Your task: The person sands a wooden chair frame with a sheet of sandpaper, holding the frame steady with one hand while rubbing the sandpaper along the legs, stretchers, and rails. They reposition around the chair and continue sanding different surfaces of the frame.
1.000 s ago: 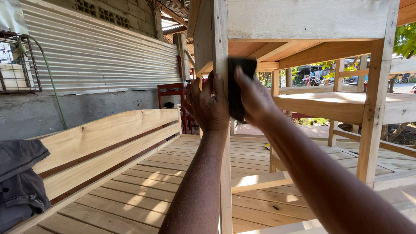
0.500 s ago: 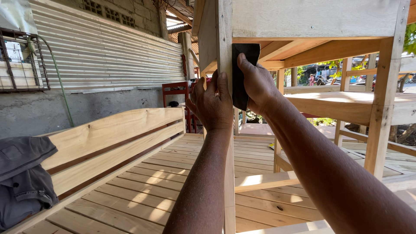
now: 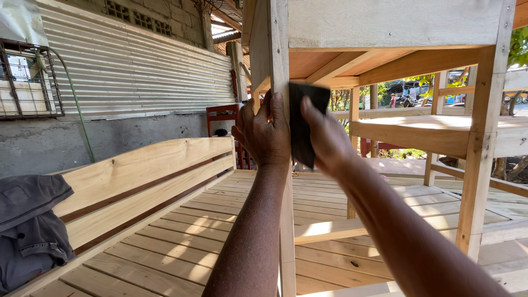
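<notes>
So the left hand is wrapped around a vertical wooden post, fingers curled on its edge. The right hand presses a dark sheet of sandpaper flat against the same post, roughly mid-height, right beside the left hand. How far along? Hard to call: the post looks pale and bare above and below the hands, with no clear line between smoothed and rough wood. The slatted bed frame below and the other frame on the right are also raw wood. A grey cloth lies at lower left.
</notes>
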Available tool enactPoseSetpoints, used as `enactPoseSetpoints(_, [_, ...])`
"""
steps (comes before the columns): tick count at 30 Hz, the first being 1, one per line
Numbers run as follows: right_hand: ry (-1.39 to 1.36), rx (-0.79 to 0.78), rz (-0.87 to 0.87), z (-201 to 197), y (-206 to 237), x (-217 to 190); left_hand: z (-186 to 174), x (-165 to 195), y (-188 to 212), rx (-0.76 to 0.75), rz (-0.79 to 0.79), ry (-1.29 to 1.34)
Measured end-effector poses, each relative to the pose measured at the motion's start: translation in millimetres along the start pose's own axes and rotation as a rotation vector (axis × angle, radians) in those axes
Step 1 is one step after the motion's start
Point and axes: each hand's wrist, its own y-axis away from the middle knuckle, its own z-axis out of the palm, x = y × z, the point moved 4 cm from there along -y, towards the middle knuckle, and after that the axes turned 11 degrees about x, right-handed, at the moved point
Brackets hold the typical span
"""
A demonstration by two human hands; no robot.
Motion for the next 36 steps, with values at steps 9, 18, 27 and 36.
enactPoseSetpoints(9, [0.000,0.034,0.063,-19,-13,23,1,-4,-3,-0.025,0.002,-0.039])
enactPoseSetpoints(18, [0.113,0.067,0.004,-26,22,47,5,-8,-2,0.000,0.024,0.017])
enactPoseSetpoints(27, [-0.004,0.062,-0.008,-28,19,51,4,-8,-2,0.001,0.022,0.017])
enactPoseSetpoints(36, [-0.012,0.014,-0.021,-10,11,26,6,-9,-3,-0.013,0.054,0.007])
